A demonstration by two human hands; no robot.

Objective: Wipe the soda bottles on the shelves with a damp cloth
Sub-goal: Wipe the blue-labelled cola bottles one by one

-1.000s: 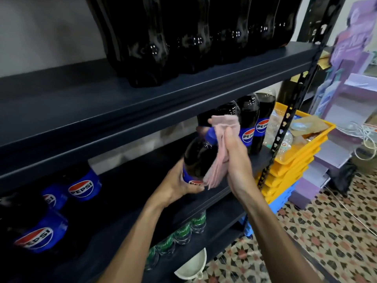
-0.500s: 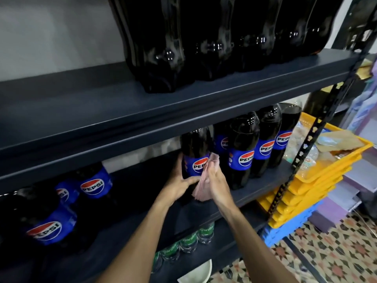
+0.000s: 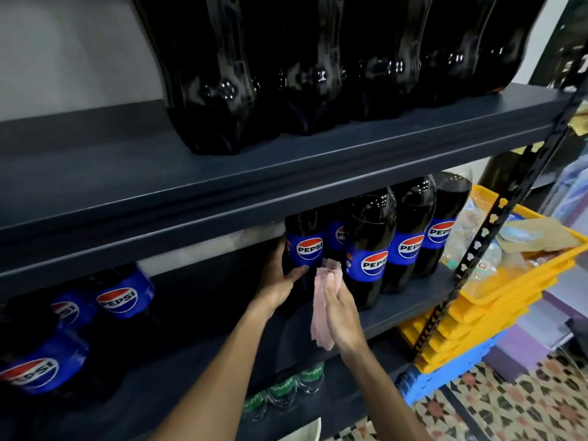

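A Pepsi bottle (image 3: 304,246) with a blue label stands upright on the dark middle shelf (image 3: 410,308), at the left end of a row of Pepsi bottles (image 3: 370,249). My left hand (image 3: 280,280) grips its lower body, thumb across the front and fingers behind. Just to the right, my right hand (image 3: 340,313) holds a folded pink cloth (image 3: 323,300) against its palm; the cloth hangs beside the bottle's base. Whether the cloth touches the bottle is unclear.
Large dark bottles (image 3: 222,74) fill the top shelf (image 3: 286,183). More Pepsi bottles (image 3: 119,297) stand at the left of the middle shelf. Green-capped bottles (image 3: 286,388) sit on the shelf below. Beyond the perforated shelf post (image 3: 477,249), stacked yellow trays (image 3: 477,297) rest on a blue crate (image 3: 445,375).
The bottle, held tilted off the shelf with the cloth round its neck, now stands upright on the shelf. My right hand and cloth dropped to its base.
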